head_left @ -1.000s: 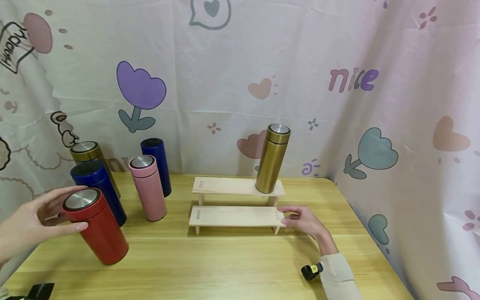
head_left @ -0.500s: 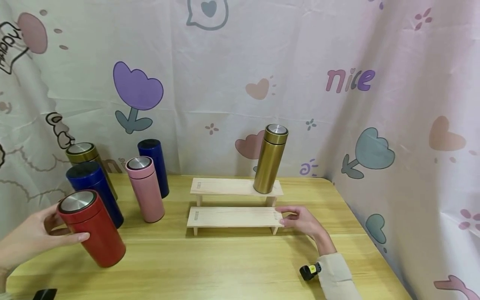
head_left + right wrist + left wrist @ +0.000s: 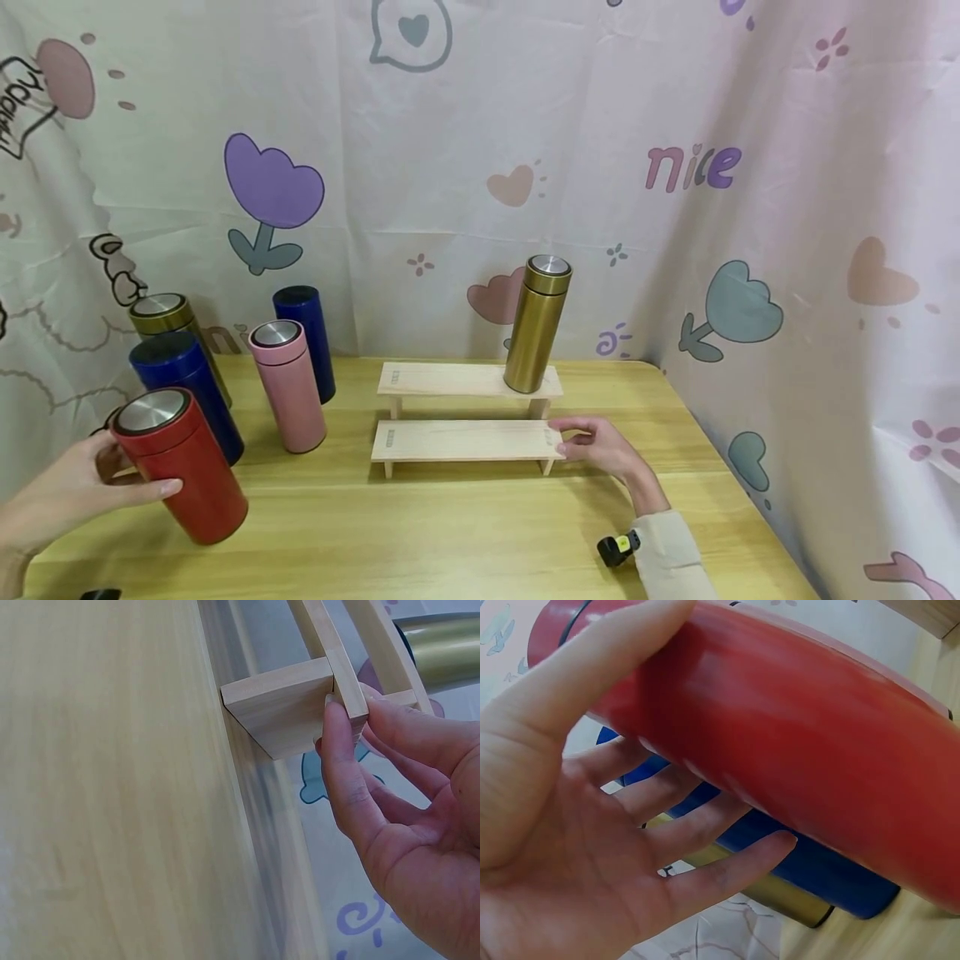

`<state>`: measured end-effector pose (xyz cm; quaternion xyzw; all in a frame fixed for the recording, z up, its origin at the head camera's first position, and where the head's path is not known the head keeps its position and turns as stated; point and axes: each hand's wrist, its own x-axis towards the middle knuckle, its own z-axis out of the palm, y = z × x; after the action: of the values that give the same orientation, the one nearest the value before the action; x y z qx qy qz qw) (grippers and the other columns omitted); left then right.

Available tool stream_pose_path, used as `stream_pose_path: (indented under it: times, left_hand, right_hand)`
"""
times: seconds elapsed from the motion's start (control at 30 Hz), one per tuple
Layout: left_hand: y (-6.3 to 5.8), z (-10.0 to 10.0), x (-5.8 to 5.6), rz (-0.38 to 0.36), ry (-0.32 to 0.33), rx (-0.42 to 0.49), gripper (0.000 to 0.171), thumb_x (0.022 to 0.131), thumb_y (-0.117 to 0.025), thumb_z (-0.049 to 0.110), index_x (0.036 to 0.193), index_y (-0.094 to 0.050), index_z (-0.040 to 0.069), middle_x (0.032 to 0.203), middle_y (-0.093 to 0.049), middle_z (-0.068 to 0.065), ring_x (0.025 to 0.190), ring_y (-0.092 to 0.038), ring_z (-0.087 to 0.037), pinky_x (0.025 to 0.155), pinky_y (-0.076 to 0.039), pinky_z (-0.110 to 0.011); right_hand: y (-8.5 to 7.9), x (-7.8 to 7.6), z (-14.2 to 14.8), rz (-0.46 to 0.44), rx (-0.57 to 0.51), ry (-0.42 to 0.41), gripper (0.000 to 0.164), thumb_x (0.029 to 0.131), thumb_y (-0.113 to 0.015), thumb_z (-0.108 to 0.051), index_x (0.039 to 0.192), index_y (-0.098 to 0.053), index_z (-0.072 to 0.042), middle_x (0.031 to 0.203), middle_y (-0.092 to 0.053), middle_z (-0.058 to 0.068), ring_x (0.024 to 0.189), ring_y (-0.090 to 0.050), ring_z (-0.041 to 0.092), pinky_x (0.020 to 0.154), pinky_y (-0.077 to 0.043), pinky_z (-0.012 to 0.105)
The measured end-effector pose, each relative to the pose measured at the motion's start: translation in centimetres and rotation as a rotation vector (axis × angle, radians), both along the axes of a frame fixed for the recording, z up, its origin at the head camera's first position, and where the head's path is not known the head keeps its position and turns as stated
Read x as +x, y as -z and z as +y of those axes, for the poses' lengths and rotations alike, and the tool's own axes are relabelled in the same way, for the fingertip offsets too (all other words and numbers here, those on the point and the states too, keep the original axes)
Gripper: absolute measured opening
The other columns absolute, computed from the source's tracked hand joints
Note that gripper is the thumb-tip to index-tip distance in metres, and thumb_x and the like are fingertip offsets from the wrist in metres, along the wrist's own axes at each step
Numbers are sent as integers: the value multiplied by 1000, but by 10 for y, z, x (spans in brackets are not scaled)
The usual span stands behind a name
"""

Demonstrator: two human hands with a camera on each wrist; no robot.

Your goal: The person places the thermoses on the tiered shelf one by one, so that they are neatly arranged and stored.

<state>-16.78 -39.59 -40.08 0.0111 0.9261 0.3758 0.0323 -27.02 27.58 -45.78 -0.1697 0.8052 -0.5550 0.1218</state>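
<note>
While red bottle (image 3: 191,479), grasped by left grip (image 3: 67,500), partly hides blue bottle (image 3: 201,385) | right grip (image 3: 602,447) pinches shelf (image 3: 465,440)

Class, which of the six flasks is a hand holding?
The only red flask, gripped by the left hand. The pink flask, two blue flasks and two gold flasks stand unheld.

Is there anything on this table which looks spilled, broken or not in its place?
Nothing stands out: no spill or damage shows. A gold bottle stands on the upper shelf, and the lower shelf looks level. The red bottle and pink bottle seem to lean, but probably only from the camera's angle.
</note>
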Motion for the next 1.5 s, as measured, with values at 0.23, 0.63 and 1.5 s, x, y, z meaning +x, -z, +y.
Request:
stream_pose_path:
  times: [0.23,0.63,1.5]
  left_hand:
    - [6,0,-1,-4,2,21,73,95,-75,27,142,-36,-12,108,-73,5,82,-63,5,68,-59,-26]
    - [7,0,-3,-12,-4,6,78,96,-75,29,146,-32,-13,119,-71,-18,82,-60,8,68,-59,-27]
    - [-4,14,-8,45,-61,-68,76,90,-81,37,139,-48,-11,111,-74,-16,77,-58,6,64,-52,-24]
  right_hand:
    - [1,1,0,-2,-8,-2,52,94,-70,-3,141,-54,12,146,-49,38,98,-71,14,87,-64,35]
    - [2,0,-1,9,-1,-4,50,95,-70,-4,140,-54,12,142,-53,37,95,-71,10,87,-64,37]
    - [2,0,1,2,-10,-7,50,95,-70,-3,140,-54,12,142,-53,38,93,-71,8,86,-64,37]
